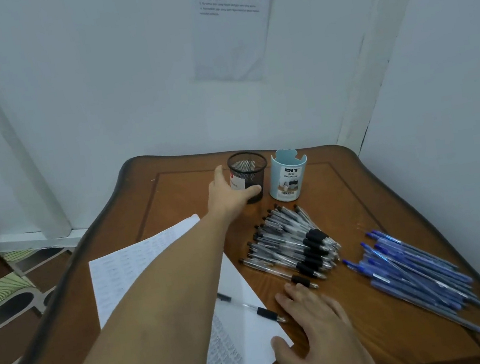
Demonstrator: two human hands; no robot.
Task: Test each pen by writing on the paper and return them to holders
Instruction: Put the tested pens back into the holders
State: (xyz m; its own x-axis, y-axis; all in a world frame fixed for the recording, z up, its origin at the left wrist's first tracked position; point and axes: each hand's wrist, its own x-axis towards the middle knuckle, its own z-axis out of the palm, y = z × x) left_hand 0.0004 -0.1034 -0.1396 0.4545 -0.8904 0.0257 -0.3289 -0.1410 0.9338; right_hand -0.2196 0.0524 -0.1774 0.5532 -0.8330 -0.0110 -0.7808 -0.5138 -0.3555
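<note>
My left hand (228, 196) reaches far across the table and grips the black mesh pen holder (250, 171), thumb curled round its lower front. Beside it on the right stands a light blue holder (288, 176) labelled DIY. A heap of black pens (294, 243) lies in front of the holders, and a heap of blue pens (414, 274) lies to the right. My right hand (316, 323) rests flat on the table at the paper's right corner, fingers straight. One black pen (251, 308) lies on the white paper (128, 276), which is covered in writing.
The wooden table (344, 197) has a curved raised edge and stands against white walls at the back and right. A printed sheet (232, 21) is stuck on the back wall. Patterned floor shows at the left.
</note>
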